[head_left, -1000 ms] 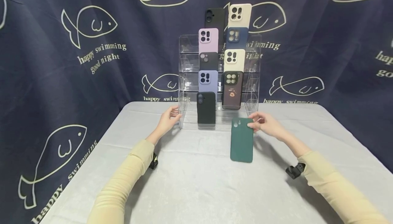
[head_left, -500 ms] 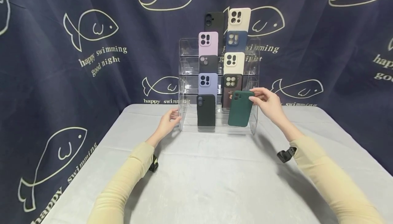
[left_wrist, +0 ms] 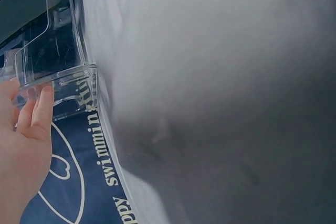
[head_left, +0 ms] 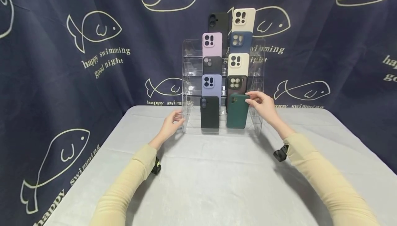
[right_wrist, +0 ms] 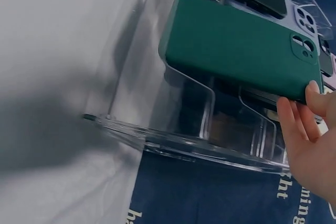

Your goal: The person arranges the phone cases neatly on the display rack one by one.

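A dark green phone case [head_left: 237,112] stands on the lowest tier of a clear stepped display stand [head_left: 223,131], right of a black phone case [head_left: 210,113]. My right hand [head_left: 263,106] pinches the green case at its upper right corner between thumb and fingers. In the right wrist view, the same green case [right_wrist: 239,48] lies across the stand's front, its camera cutouts near my fingertips. My left hand [head_left: 170,124] holds the left side panel of the stand, thumb and fingers at its edge. In the left wrist view, that hand [left_wrist: 31,145] is at the clear plastic edge.
Higher tiers carry more phone cases in two columns, among them a periwinkle one [head_left: 212,83], a lilac one [head_left: 212,44], a blue one [head_left: 242,41] and a cream one [head_left: 238,64]. A grey-white cloth [head_left: 198,184] covers the table. A dark blue fish-print curtain [head_left: 102,60] hangs behind.
My right hand has raised the green case from in front of the stand onto the lowest tier, shifting it left and upright. My left hand has stayed at the stand's side.
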Motion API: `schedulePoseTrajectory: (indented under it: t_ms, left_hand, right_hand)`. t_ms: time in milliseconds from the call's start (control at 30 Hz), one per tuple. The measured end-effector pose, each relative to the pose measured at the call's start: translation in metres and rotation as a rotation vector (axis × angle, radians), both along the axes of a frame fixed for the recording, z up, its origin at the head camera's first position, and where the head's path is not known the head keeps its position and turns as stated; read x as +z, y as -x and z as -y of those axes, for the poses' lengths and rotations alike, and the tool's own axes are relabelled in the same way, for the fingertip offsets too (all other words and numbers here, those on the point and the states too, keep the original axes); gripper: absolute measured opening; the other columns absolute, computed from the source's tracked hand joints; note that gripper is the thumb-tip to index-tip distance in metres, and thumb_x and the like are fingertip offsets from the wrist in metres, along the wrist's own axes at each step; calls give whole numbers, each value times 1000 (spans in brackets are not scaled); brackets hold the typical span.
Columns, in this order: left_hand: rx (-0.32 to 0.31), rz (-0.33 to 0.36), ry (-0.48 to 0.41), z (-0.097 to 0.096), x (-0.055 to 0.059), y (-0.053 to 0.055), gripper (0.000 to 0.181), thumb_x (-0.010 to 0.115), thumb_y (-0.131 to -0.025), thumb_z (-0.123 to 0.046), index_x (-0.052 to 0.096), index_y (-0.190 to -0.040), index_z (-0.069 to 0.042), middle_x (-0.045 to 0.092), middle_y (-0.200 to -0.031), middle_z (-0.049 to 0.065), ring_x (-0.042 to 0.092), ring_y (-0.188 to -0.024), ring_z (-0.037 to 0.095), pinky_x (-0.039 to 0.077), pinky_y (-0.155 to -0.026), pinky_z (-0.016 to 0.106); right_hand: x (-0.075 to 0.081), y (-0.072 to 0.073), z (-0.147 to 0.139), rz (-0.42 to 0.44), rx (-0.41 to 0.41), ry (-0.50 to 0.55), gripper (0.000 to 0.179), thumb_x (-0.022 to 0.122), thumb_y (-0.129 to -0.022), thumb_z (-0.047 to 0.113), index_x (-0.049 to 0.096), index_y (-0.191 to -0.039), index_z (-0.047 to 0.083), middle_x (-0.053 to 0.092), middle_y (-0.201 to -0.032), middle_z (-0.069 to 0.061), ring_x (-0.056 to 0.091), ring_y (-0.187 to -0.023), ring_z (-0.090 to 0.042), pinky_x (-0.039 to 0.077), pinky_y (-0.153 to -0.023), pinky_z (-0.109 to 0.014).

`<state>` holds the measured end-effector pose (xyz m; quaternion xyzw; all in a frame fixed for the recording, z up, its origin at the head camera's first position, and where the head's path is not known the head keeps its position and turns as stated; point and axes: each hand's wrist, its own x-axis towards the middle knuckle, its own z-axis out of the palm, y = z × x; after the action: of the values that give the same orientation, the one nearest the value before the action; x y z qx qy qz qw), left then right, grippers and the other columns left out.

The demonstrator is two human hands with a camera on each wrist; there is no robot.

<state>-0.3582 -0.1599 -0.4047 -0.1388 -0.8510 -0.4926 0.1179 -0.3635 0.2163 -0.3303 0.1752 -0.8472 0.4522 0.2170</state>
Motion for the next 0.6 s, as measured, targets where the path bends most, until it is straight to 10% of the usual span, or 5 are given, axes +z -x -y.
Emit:
schedulePoseTrajectory:
  t_ms: [233, 600]
  left_hand:
    - [-10, -13, -3, 0, 2, 2, 46, 62, -90, -13, 47, -130, 3, 61, -112, 24, 61, -102, 36, 54, -91, 41]
    - [-10, -16, 8, -1, 1, 1, 46, 62, -90, -12, 47, -130, 4, 60, -112, 25, 61, -102, 37, 54, -91, 40]
  right_hand:
    - [-5, 2, 3, 52, 28, -13, 31, 64, -90, 15, 63, -118, 4, 66, -97, -19, 69, -75, -24, 54, -62, -10]
    - [-9, -1, 0, -10, -30, -24, 31, 67, -87, 13, 64, -116, 2, 64, -110, -15, 65, -89, -12, 57, -84, -29]
